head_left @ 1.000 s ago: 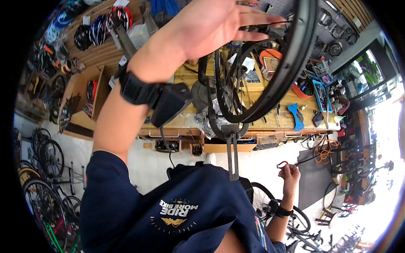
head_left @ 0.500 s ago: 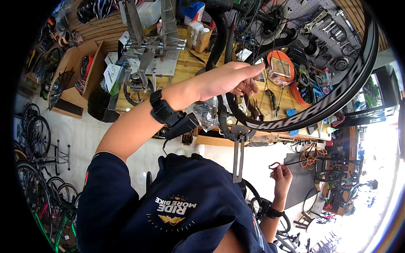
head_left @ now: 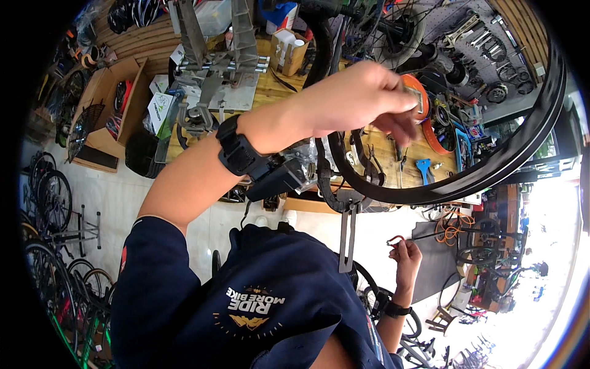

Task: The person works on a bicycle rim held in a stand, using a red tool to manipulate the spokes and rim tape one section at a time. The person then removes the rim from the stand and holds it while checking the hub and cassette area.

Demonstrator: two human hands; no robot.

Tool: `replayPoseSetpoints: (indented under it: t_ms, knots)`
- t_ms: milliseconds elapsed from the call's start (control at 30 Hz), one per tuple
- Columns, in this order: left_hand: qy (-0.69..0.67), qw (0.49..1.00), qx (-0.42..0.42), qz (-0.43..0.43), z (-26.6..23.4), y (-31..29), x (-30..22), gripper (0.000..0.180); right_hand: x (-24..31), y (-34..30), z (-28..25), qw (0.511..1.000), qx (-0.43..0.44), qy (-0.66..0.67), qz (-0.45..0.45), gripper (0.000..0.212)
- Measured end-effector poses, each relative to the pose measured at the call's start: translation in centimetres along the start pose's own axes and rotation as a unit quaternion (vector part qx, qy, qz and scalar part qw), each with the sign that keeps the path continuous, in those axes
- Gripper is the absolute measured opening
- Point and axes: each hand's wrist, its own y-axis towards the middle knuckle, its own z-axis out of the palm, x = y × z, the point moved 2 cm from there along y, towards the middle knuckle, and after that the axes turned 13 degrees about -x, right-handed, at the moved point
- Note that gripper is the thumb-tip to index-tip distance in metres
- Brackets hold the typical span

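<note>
A black bicycle wheel rim curves around the right of the bench, its surface smeared by motion. A slotted metal bar of the stand hangs below it. Over the space inside the rim, my left hand reaches from the left, fingers loosely bent and a little blurred. Nothing shows between them, and I see no contact with the rim. Lower right, my right hand is closed around a small red hooked tool that looks like a spoke wrench, held away from the wheel.
On the wooden bench lie a blue plastic tool, an orange round container and orange tape. Wrenches hang on the pegboard behind. Cardboard box stands left; bicycles line the left floor.
My left hand has swept right and up, fingers drooping more. The rim's lettering has blurred as the wheel turns. My right hand has shifted slightly left, still gripping the tool.
</note>
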Motion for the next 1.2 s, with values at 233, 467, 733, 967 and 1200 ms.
replayPoseSetpoints:
  t_ms: [233, 467, 733, 967, 1200]
  knots:
    - [-0.04, 0.998, -0.04, -0.018, 1.2, 1.2, -3.8, 0.028, 0.2, 0.4, 0.8, 1.0, 0.017, -0.006, -0.002, 0.019]
    - [0.097, 0.994, -0.036, -0.038, -0.7, -0.6, 1.3, 0.022, 1.5, 1.3, 0.7, 0.999, 0.027, -0.015, -0.029, 0.017]
    - [0.129, 0.991, -0.039, -0.028, -1.5, -0.5, 3.3, 0.022, 8.4, 2.8, 2.3, 0.993, 0.072, -0.018, -0.088, 0.009]
    - [0.064, 0.998, -0.023, -0.012, -0.1, -0.7, 0.4, 0.025, 12.0, 2.1, 4.4, 0.987, 0.108, -0.008, -0.119, 0.008]
    - [0.099, 0.994, -0.026, -0.029, -1.2, -0.4, 2.8, 0.024, 13.5, 3.1, 5.1, 0.982, 0.151, -0.003, -0.113, 0.014]
